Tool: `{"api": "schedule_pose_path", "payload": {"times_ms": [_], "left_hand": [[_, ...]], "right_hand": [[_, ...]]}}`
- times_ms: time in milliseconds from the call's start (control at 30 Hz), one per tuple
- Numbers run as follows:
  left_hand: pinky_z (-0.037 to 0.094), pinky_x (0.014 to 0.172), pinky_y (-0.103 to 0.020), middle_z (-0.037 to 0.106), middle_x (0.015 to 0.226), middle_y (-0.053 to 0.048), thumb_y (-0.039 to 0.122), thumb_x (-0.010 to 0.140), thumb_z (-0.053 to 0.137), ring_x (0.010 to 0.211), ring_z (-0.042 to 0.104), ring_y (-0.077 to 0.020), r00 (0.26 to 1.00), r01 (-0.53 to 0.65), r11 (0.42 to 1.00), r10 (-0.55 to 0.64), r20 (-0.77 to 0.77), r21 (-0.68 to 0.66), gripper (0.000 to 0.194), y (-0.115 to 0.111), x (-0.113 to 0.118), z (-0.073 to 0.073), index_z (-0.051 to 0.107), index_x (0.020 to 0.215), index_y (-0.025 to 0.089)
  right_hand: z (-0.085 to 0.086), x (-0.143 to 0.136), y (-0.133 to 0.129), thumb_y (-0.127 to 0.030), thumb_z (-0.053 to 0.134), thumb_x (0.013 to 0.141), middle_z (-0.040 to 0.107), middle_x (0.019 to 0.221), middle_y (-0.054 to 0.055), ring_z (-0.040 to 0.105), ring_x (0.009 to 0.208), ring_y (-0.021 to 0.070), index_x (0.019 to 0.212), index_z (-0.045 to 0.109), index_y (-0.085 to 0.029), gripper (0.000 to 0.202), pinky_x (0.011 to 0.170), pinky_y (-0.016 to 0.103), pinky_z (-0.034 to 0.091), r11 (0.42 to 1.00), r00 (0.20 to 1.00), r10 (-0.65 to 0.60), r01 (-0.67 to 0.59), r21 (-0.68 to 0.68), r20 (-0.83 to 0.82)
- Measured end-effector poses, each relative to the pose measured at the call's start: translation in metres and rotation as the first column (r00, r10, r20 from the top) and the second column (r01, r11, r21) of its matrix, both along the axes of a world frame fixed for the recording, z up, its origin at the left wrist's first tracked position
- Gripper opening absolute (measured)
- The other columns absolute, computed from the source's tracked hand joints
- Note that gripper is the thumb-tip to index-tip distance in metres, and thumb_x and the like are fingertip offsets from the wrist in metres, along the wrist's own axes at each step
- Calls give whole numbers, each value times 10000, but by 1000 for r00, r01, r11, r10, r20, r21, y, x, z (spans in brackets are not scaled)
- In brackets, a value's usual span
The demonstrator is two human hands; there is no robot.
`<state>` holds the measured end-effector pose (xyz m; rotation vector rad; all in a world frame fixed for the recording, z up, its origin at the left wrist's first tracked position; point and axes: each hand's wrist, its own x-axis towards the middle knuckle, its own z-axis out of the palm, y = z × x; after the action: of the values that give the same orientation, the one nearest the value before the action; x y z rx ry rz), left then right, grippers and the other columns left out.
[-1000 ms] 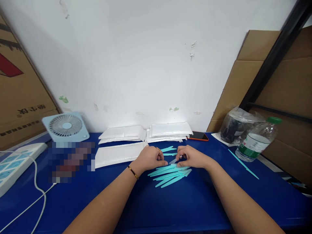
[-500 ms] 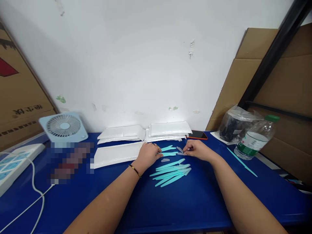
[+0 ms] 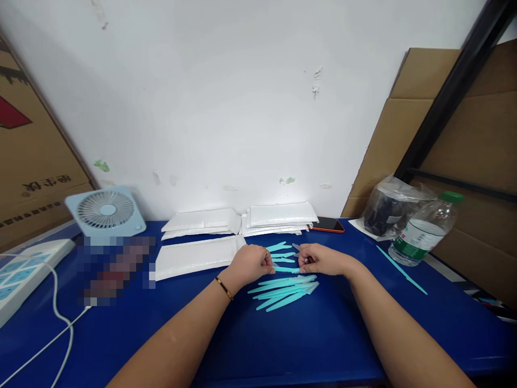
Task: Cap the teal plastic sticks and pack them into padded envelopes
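Observation:
Between both hands lies a teal eyebrow razor [image 3: 286,269], level and just above or on the table. My left hand [image 3: 254,262] pinches its left end with closed fingertips. The razor's other end is in the closed fingers of my right hand [image 3: 322,260]. Just beyond are a few more teal razors [image 3: 279,247], with a small clear blade cap [image 3: 295,247] near my right fingers. Nearer to me, several teal razors with clear caps lie in a loose fan [image 3: 285,293]. Part of the held razor is hidden behind the fingers.
White padded mailers [image 3: 197,258] lie at left, with stacks [image 3: 278,214] against the wall. A phone [image 3: 329,224], water bottle [image 3: 422,231], bagged dark item [image 3: 382,210] and single razor [image 3: 402,269] are on the right. A fan [image 3: 107,210] and power strip [image 3: 30,269] stand left.
Both hands have moved toward me, from the farther razors to a nearer one. That razor has left the top of the fan and is now held between the hands.

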<state>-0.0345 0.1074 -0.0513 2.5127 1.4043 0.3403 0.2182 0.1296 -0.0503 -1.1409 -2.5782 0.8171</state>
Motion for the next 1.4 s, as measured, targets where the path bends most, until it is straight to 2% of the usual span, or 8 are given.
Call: {"api": "schedule_pose_path", "payload": {"times_ms": [200,333,467,700,867,1067,1267,1400], "left_hand": [[357,597,-234,662,793,12,421,699,640,722,579,-149,991,-121,991,117,62,58,208,8,-15,3,646,784,231],[370,599,-234,649,839,-14,532,663,631,761,576,-168,996,-35,998,31,82,50,340,-1,-9,5,654,808,225],[331,520,-226,654,724,-1,538,687,599,656,566,-143,992,119,989,-116,38,-84,331,-10,1,5,659,721,214],[281,475,-227,642,652,1,490,743,546,581,527,-125,992,125,987,-123,30,-100,313,-12,5,1,654,685,202],[300,490,-228,645,679,4,475,753,543,600,535,-129,998,54,990,-48,48,-130,293,-7,0,4,654,711,206],[371,600,-237,656,833,-14,474,691,613,751,576,-167,991,-102,994,99,90,25,287,3,-14,6,651,819,220],[339,543,-227,651,749,7,491,676,611,702,573,-150,999,38,998,-36,28,-57,271,-8,-3,7,668,725,231],[308,503,-226,655,695,8,455,685,604,634,558,-136,999,48,993,-51,-19,-108,242,-13,8,3,673,702,223]], "right_hand": [[6,17,5,-375,629,718,574,784,32,518,688,150,754,665,-183,198,605,254,397,972,975,-206,214,99,-86],[13,16,-3,-404,679,664,584,801,25,523,689,148,752,696,-204,219,587,241,398,997,996,-78,78,-2,-46],[13,11,-7,-419,721,606,578,729,6,508,612,122,729,714,-204,248,522,218,370,994,997,48,-40,-106,67],[14,8,-8,-417,682,665,567,774,6,507,646,123,733,673,-189,238,558,223,393,998,1000,-10,9,-56,-28],[14,14,-4,-417,680,666,571,781,13,512,668,131,708,649,-184,239,597,238,409,998,998,-57,56,-39,-41],[10,30,4,-393,688,650,613,824,37,541,705,157,755,632,-177,247,600,254,412,958,957,-283,285,19,-69],[9,11,-5,-360,704,628,568,791,13,527,703,142,737,681,-186,207,618,240,409,999,998,-34,34,1,49],[5,0,-8,-308,661,670,552,784,8,511,671,125,725,672,-178,141,590,228,397,1000,997,16,-16,0,77]]}}
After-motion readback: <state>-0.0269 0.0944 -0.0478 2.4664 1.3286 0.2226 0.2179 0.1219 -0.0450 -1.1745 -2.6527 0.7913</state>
